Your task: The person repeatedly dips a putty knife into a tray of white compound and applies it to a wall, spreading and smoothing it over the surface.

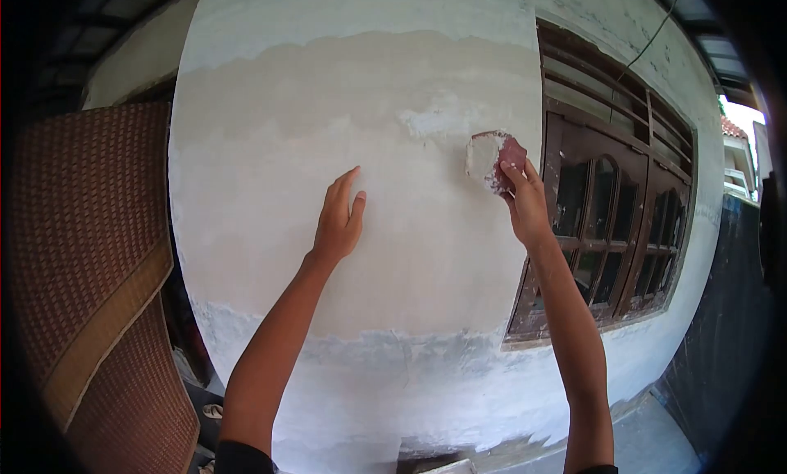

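Observation:
My right hand (529, 199) grips a dark red scraper (510, 156) by its right side, thumb on its face. Pale, crusty plaster covers the left part of the tool, which is held up at the wall (410, 253). Left of it, my left hand (338, 216) is raised at the wall with fingers extended upward and thumb apart, holding nothing. Whether its fingertips touch the wall is unclear. A rough white plaster patch (443, 117) shows on the beige surface above and between the hands.
A brown wooden window (607, 195) with glass panes and upper slats is set in the wall at right. Woven brown panels (90, 204) stand at left. A thin cable (656, 33) hangs at upper right. A dark opening lies at the wall's foot.

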### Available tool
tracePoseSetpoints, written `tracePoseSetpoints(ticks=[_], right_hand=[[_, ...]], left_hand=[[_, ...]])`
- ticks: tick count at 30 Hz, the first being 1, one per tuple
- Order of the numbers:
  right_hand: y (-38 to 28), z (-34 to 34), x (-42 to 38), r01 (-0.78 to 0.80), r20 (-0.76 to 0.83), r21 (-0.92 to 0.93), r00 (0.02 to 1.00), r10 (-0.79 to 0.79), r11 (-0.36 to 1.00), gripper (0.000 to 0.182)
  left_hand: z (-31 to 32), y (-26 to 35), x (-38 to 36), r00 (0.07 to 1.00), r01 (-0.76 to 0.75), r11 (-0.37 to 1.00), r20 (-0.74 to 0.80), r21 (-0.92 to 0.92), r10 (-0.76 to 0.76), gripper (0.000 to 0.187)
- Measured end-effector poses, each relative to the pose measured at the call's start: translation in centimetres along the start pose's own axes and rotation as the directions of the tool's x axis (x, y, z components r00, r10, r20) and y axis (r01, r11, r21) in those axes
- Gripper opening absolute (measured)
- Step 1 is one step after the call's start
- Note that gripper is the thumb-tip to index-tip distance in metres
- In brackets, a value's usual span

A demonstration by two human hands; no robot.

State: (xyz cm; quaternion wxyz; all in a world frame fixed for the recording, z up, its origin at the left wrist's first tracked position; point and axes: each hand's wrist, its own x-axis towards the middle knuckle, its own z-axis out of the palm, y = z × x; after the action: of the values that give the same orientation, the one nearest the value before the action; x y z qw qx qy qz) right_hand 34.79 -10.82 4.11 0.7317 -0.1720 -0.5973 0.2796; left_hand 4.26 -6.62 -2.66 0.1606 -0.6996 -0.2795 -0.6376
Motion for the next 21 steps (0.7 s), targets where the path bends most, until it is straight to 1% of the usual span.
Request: tracePoseSetpoints(ticks=[2, 4, 6, 7, 9, 10, 11, 12, 13, 14, 15, 16, 17, 18, 19, 21], right_hand=[[-0.7, 0.1, 1.4, 0.031, 0.005, -0.018, 1.0, -0.031, 0.999, 0.032], [-0.8, 0.1, 2.8, 0.06, 0.006, -0.035, 0.998, -0.06, 0.998, 0.033], [-0.7, -0.1, 3.9, 0.162, 0.03, -0.056, 0.987, -0.16, 0.985, 0.029], [-0.8, -0.2, 4.3, 0.161, 0.026, -0.061, 0.987, -0.16, 0.985, 0.029], [-0.7, -0.7, 4.8, 0.289, 0.032, -0.208, 0.957, -0.288, 0.935, 0.026], [-0.8, -0.8, 5.0, 0.287, 0.027, -0.217, 0.957, -0.288, 0.933, 0.026], [-0.9, -1.0, 5.1, 0.325, 0.016, -0.329, 0.941, -0.339, 0.887, 0.026], [-1.1, -1.3, 5.3, 0.357, 0.012, -0.437, 0.92, -0.391, 0.826, 0.026], [-1.1, -1.6, 5.5, 0.355, 0.006, -0.447, 0.919, -0.394, 0.821, 0.026], [-0.8, -2.2, 5.9, 0.384, 0.006, -0.464, 0.902, -0.431, 0.798, 0.027], [-0.8, -2.4, 6.0, 0.414, 0.01, -0.482, 0.884, -0.467, 0.772, 0.028], [-0.8, -2.6, 6.1, 0.411, 0.006, -0.491, 0.883, -0.469, 0.768, 0.028], [-0.8, -2.7, 6.2, 0.432, 0.019, -0.552, 0.862, -0.507, 0.713, 0.028], [-0.9, -2.6, 6.1, 0.45, 0.037, -0.609, 0.839, -0.543, 0.653, 0.028], [-1.0, -2.6, 6.0, 0.445, 0.035, -0.617, 0.839, -0.542, 0.649, 0.028], [-1.2, -2.3, 5.8, 0.399, 0.053, -0.759, 0.825, -0.563, 0.514, 0.025]], left_hand=[[0.6, -0.3, 1.1, 1.0, -0.007, 1.0, -0.01, 0.016, 0.007, 0.044], [1.1, -0.4, 2.0, 0.996, -0.079, 0.995, -0.037, 0.063, 0.082, 0.044], [1.6, -0.6, 2.7, 0.993, -0.104, 0.991, -0.048, 0.084, 0.108, 0.045], [1.7, -0.7, 3.0, 0.989, -0.127, 0.986, -0.057, 0.107, 0.133, 0.046], [2.0, -1.0, 3.2, 0.988, -0.139, 0.983, -0.043, 0.118, 0.145, 0.047], [2.1, -1.2, 3.3, 0.986, -0.155, 0.979, -0.038, 0.134, 0.161, 0.049], [2.1, -1.5, 3.4, 0.986, -0.157, 0.98, -0.036, 0.123, 0.163, 0.049], [2.2, -1.9, 3.7, 0.982, -0.179, 0.971, -0.034, 0.157, 0.186, 0.05], [2.3, -2.1, 3.9, 0.977, -0.201, 0.961, -0.03, 0.191, 0.21, 0.051], [2.5, -2.4, 4.1, 0.976, -0.206, 0.962, -0.027, 0.179, 0.214, 0.051], [2.7, -2.6, 4.4, 0.968, -0.24, 0.944, -0.017, 0.228, 0.251, 0.052], [2.9, -2.8, 4.5, 0.959, -0.271, 0.922, -0.007, 0.278, 0.284, 0.053], [3.1, -2.9, 4.7, 0.958, -0.275, 0.923, -0.005, 0.269, 0.287, 0.053], [3.3, -2.9, 4.8, 0.959, -0.27, 0.912, -0.001, 0.307, 0.284, 0.054], [3.6, -2.9, 4.8, 0.96, -0.264, 0.901, 0.003, 0.345, 0.28, 0.055], [3.9, -2.8, 4.8, 0.958, -0.269, 0.893, 0.009, 0.361, 0.285, 0.056]])
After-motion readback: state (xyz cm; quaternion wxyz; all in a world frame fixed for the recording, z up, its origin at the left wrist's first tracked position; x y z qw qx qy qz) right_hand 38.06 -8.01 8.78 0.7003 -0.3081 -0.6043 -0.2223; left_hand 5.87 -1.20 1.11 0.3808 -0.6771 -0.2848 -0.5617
